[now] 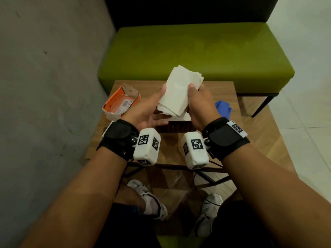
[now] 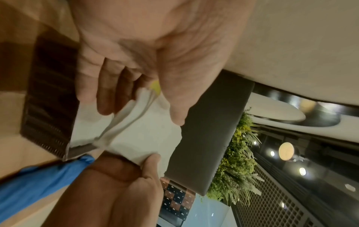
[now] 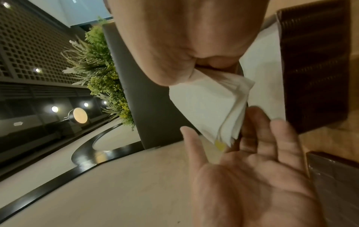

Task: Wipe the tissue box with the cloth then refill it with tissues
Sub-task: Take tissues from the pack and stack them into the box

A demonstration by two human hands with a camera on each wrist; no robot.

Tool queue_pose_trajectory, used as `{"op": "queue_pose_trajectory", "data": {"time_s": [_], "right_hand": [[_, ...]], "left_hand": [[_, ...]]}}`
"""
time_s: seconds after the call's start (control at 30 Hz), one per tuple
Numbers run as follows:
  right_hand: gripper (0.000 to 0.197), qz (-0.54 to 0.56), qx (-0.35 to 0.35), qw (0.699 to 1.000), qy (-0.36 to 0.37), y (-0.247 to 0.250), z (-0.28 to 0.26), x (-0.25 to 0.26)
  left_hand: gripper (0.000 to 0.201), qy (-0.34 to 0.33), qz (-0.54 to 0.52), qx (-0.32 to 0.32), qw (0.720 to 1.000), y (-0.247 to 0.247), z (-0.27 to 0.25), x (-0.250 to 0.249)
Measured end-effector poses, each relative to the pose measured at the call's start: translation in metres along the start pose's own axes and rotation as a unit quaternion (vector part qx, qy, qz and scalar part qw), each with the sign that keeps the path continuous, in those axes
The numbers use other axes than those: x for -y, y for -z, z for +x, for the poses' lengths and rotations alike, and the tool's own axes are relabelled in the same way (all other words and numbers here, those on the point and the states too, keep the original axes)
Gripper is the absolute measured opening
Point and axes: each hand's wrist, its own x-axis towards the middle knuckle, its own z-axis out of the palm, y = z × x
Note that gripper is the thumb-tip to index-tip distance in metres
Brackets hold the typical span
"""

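Over the dark ribbed tissue box (image 1: 172,126) I hold a stack of white tissues (image 1: 180,90) tilted up between both hands. My right hand (image 1: 192,93) pinches the stack's right edge between thumb and fingers, as the right wrist view shows with the tissues (image 3: 209,104) coming out of the right hand (image 3: 194,64). My left hand (image 1: 159,99) is spread, straight fingers behind the stack and thumb along its left edge; the left hand (image 3: 252,153) shows an open palm. More white tissue lies on the box (image 2: 50,92). The blue cloth (image 1: 223,106) lies crumpled on the table to the right.
An opened orange tissue pack (image 1: 121,102) lies at the back left of the small wooden table (image 1: 232,140). A green bench (image 1: 197,54) stands just beyond the table, and a grey wall (image 1: 44,68) runs along the left. My shoes (image 1: 148,199) are under the table's near edge.
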Motion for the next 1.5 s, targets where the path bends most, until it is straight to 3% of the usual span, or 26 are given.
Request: {"op": "queue_pose_trajectory", "data": {"time_s": [0.1, 0.27, 0.43, 0.53, 0.8, 0.93, 1.17, 1.23, 1.3, 1.43, 1.5], "right_hand": [[0.029, 0.031, -0.007, 0.999, 0.021, -0.003, -0.003, -0.007], [0.04, 0.025, 0.08, 0.996, -0.024, 0.011, -0.021, -0.012], [0.021, -0.003, 0.121, 0.991, -0.065, 0.037, -0.021, 0.003], [0.028, -0.028, 0.113, 0.991, -0.072, 0.036, -0.018, 0.008], [0.035, -0.187, 0.067, 0.98, -0.017, 0.031, -0.014, -0.002], [0.034, -0.168, 0.033, 0.985, 0.038, 0.034, -0.013, -0.009], [0.034, -0.16, 0.051, 0.981, 0.1, 0.035, -0.019, -0.006], [0.032, -0.188, 0.067, 0.973, 0.117, 0.035, -0.019, -0.007], [0.028, -0.227, 0.101, 0.96, 0.127, 0.035, -0.019, -0.005], [0.023, -0.283, 0.169, 0.935, 0.126, 0.029, -0.023, 0.005], [0.027, -0.259, 0.155, 0.946, 0.116, 0.026, -0.022, 0.008]], "left_hand": [[0.047, 0.03, -0.039, -0.006, 0.999, 0.0, 0.0, 0.012], [0.023, -0.091, -0.12, -0.078, 0.986, 0.003, 0.006, 0.015], [0.024, -0.147, -0.042, -0.055, 0.987, 0.013, 0.007, 0.011], [0.022, -0.144, -0.004, -0.033, 0.989, 0.011, 0.007, 0.012], [0.036, -0.129, 0.086, -0.02, 0.988, 0.012, 0.014, 0.015], [0.022, -0.136, 0.118, -0.025, 0.983, 0.016, 0.016, 0.016], [0.029, -0.104, 0.053, 0.01, 0.993, 0.019, 0.006, 0.014], [0.036, -0.127, 0.115, -0.003, 0.985, 0.019, 0.0, 0.006], [0.043, -0.175, 0.221, -0.007, 0.96, 0.017, -0.006, -0.003], [0.036, -0.167, 0.332, 0.091, 0.924, 0.007, -0.011, -0.009], [0.028, -0.16, 0.305, 0.103, 0.933, 0.003, -0.007, -0.004]]}}
